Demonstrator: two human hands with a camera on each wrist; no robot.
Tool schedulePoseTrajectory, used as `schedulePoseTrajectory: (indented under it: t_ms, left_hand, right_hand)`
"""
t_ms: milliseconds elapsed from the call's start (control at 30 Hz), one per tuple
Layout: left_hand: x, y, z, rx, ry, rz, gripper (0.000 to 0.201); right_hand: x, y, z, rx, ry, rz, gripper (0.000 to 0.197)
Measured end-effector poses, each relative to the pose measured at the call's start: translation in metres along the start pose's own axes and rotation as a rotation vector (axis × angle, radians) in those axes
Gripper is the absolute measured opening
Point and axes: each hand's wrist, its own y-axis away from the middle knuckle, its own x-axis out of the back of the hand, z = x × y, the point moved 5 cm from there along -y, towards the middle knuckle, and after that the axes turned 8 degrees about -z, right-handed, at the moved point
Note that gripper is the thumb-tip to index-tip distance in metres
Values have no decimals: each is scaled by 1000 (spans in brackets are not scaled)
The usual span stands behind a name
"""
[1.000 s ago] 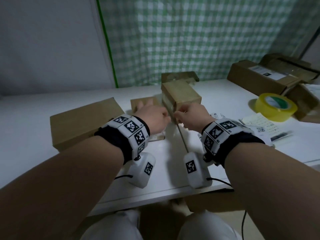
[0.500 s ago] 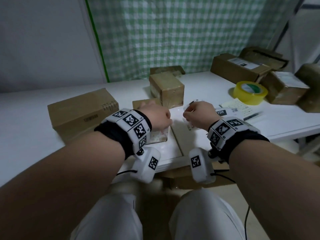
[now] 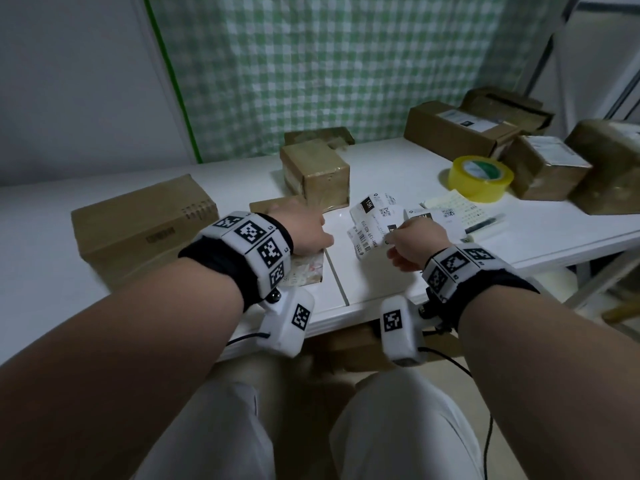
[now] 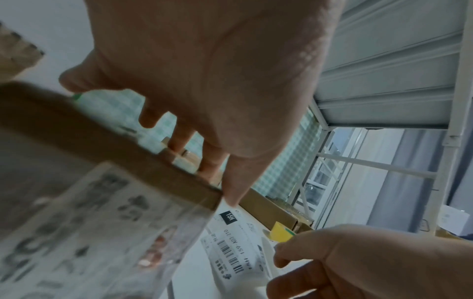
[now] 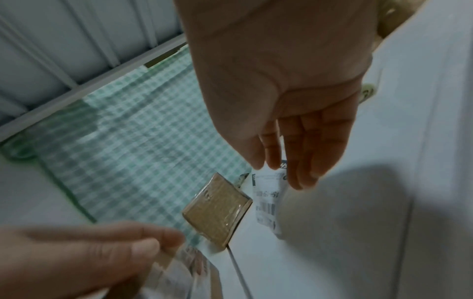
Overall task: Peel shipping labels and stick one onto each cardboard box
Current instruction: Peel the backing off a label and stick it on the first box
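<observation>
We see our left hand [image 3: 304, 230] resting on a small flat cardboard box [image 3: 308, 271] near the front edge of the white worktop [image 3: 381, 168]; in the left wrist view the fingers [image 4: 184, 139] reach over the box's far edge and the thumb lies at its corner, so the grip holds the box in place. A printed label already covers the top of that box. At about three o'clock from it, our right hand [image 3: 414, 242] pinches a curled strip of shipping labels [image 3: 374, 220], lifted off the worktop, white with barcodes and a black tag; the right wrist view shows thumb and forefinger closed on the paper's edge with the other fingers [image 5: 314, 153] hanging fairly straight. At twelve o'clock from the hands stands a taped cube-shaped box [image 3: 315, 171], with another low box behind it against the green checked curtain [image 3: 346, 64]. A long brown box [image 3: 142, 223] lies at nine o'clock from the left hand. At two o'clock sits a yellow tape roll [image 3: 481, 178], and beyond it several more boxes [image 3: 450, 133], some labelled. More loose printed sheets [image 3: 457, 213] lie beside the tape.
</observation>
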Motion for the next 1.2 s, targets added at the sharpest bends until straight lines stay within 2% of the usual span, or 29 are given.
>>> schedulePoseTrajectory:
  t_ms: [167, 300, 433, 500, 567, 667, 733, 800, 900, 1033, 1100, 1200]
  left_hand:
    - [-6, -3, -6, 20, 92, -4, 51]
    - [-7, -8, -12, 24, 115, -4, 51]
    - [-6, -8, -17, 6, 156, 58, 52]
    - [-3, -8, -20, -23, 199, 117, 50]
    - [4, -5, -23, -63, 260, 216, 46]
    - [17, 3, -27, -119, 374, 337, 37]
    - [23, 8, -29, -157, 465, 385, 35]
    - [26, 12, -28, -190, 541, 399, 36]
    - [23, 16, -25, -195, 700, 331, 44]
    - [15, 18, -30, -215, 1125, 249, 49]
    - [13, 21, -35, -238, 1324, 227, 36]
    - [16, 27, -42, -257, 1434, 233, 17]
  right_hand:
    - [-14, 2, 1, -42, -272, -179, 18]
    - [-21, 1, 0, -78, -397, -233, 20]
    - [-24, 1, -1, -62, -458, -245, 24]
    - [-20, 0, -4, 10, -516, -193, 16]
    - [-11, 1, -11, 138, -573, -81, 3]
    - [4, 11, -26, 309, -588, 66, 9]
    - [8, 18, -37, 368, -620, 80, 14]
    - [8, 23, -45, 391, -696, 43, 18]
    - [2, 29, -53, 399, -832, -76, 18]
    - [-9, 36, -60, 410, -928, -251, 24]
    - [-13, 41, -63, 413, -938, -314, 29]
    - [-18, 44, -65, 390, -936, -352, 29]
